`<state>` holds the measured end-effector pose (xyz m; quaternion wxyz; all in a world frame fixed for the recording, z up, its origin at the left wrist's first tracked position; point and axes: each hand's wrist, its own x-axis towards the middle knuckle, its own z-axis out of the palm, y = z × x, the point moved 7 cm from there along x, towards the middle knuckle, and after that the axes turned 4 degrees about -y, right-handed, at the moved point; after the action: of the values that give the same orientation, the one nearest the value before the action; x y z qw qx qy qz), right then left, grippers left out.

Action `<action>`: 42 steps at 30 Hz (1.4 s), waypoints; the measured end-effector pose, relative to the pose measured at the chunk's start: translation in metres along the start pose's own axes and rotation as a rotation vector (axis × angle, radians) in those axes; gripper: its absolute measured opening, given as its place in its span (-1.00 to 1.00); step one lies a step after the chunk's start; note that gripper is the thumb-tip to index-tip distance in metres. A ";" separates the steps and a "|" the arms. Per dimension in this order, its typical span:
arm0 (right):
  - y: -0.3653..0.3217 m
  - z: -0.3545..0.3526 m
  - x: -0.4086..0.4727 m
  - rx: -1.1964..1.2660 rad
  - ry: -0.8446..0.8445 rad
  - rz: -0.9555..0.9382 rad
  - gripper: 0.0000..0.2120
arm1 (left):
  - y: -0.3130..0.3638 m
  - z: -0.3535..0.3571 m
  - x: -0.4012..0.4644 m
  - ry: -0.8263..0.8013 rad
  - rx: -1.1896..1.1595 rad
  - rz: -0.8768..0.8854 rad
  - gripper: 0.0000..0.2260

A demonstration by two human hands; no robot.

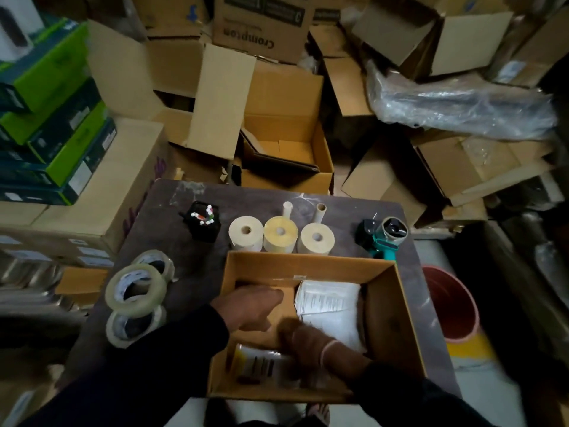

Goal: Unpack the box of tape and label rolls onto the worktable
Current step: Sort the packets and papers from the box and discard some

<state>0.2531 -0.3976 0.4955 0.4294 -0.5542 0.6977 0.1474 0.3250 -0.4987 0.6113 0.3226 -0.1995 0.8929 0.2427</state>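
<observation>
An open cardboard box (391, 322) stands on the dark worktable (172, 211). Both my hands reach into it. My left hand (252, 306) hovers over the box floor with fingers loosely spread and empty. My right hand (308, 340) is blurred, low over a labelled packet (261, 365) near the front wall; its grip cannot be made out. White printed sheets (329, 300) lie in the box's right half. Three label rolls (280, 234) stand in a row behind the box. Clear tape rolls (135, 291) are stacked on the left of the table.
A teal tape dispenser (385, 238) sits at the table's back right, a black pen holder (204, 221) at the back left, and two cardboard cores (320, 212) behind the rolls. A red bucket (452, 303) stands right of the table. Cardboard boxes (286, 143) pile up all around.
</observation>
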 end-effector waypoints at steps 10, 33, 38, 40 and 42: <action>0.010 -0.059 -0.039 0.401 0.112 -0.285 -0.73 | -0.008 -0.065 -0.020 0.672 -0.592 0.044 -0.79; 0.246 -0.151 -0.191 1.619 0.763 -0.282 -0.70 | 0.179 -0.119 0.092 0.556 -1.042 0.285 -0.89; 0.295 -0.127 -0.202 1.860 0.744 -0.313 -0.76 | 0.224 -0.129 0.135 0.498 -0.946 0.286 -0.86; 0.314 -0.116 -0.209 1.913 0.771 -0.292 -0.81 | 0.243 -0.131 0.156 0.489 -0.898 0.284 -0.85; 0.338 -0.101 -0.211 1.924 0.811 -0.177 -0.82 | 0.259 -0.131 0.175 0.487 -0.857 0.266 -0.84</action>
<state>-0.0915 -0.2142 0.6241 0.4322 -0.0356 0.5692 -0.6985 0.0044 -0.3995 0.6611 -0.0392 -0.2492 0.7801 0.5726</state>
